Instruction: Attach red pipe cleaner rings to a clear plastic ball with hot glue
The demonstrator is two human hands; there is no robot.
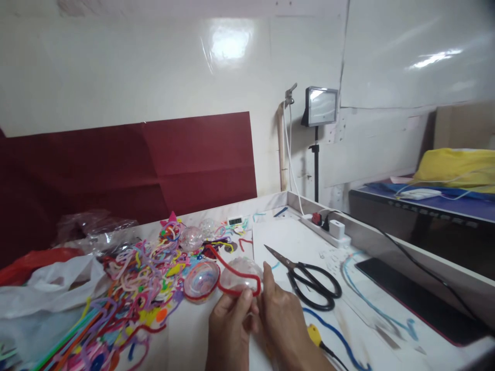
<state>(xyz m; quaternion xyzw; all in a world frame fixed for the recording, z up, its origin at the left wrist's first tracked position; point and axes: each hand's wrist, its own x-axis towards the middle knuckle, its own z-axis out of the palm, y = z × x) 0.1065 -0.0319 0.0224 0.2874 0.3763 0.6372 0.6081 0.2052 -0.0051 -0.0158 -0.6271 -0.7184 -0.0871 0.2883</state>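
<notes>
A clear plastic half-ball (242, 268) sits at the table's middle, a fuzzy red pipe cleaner (234, 269) bent along its rim with one end sticking up to the left. My left hand (234, 319) pinches the pipe cleaner against the near rim, thumb on top. At the right side of the half-ball, my right hand (286, 314) is curled against its edge, index finger pointing up; its other fingers are partly hidden. Just left lies another clear half-ball (201, 281) with coloured swirls. Black-handled scissors (309, 278) lie open to the right.
A heap of colourful pipe cleaners (154, 273) covers the left, beside plastic bags (54, 288). Clear balls (191, 238) lie behind. Rightward are a blue pipe cleaner (332, 330), a yellow corded tool (315, 335), a phone (417, 299) and a power strip (328, 232).
</notes>
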